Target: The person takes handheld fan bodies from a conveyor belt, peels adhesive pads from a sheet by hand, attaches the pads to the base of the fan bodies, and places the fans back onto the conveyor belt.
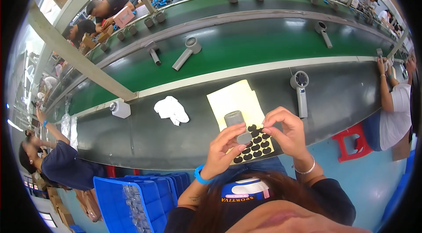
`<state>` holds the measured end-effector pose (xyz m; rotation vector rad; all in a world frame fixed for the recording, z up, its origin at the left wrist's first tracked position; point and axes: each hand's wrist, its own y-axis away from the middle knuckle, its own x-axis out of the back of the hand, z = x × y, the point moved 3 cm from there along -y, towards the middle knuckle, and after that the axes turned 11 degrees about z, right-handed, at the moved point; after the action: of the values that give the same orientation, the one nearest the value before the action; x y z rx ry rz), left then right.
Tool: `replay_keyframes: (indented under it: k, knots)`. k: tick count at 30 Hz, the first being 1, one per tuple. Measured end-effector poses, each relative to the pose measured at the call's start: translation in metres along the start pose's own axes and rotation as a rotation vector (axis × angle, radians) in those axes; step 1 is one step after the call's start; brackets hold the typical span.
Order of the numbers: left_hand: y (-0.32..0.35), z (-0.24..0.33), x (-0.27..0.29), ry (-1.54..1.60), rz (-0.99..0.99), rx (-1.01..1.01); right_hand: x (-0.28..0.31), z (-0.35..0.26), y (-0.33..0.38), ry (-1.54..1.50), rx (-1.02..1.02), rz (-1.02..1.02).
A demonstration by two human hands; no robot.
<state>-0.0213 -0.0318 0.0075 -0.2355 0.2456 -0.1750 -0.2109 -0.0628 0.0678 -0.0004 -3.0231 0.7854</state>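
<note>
My left hand (225,147) is wrapped round a grey handheld fan (233,118); a flat rounded grey end (244,138) of it faces up between thumb and fingers. Close by on the right, my right hand (288,132) pinches thumb and forefinger together, and what sits at the fingertips is too small to tell. Beneath both hands lies a sheet of black die-cut stickers (257,147). It overlaps a pale yellow sheet (235,99) on the dark bench. Another grey handheld fan (301,87) lies to the right of the sheets.
A crumpled white cloth (171,110) and a white bottle (120,109) are on the bench's left side. Beyond runs a green conveyor belt (246,44) carrying grey fans (187,52). Blue crates (132,202) stand at lower left, a red stool (354,143) at right. Co-workers sit on both sides.
</note>
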Motion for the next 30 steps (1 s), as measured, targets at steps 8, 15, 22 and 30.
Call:
replay_keyframes:
  k: [8,15,22,30]
  knots:
    - [0.004,0.001,0.002,-0.048,-0.002,0.006,-0.004,0.004,0.004,-0.070,-0.071,0.017]
    - [0.002,0.007,0.004,-0.003,0.042,-0.071,-0.004,0.007,0.006,-0.144,-0.117,0.059]
    - [-0.005,0.004,0.004,-0.122,0.021,-0.031,-0.004,0.009,0.006,-0.165,-0.115,0.046]
    - [-0.005,0.005,-0.001,-0.159,-0.012,-0.001,-0.002,0.008,0.004,-0.172,-0.121,0.038]
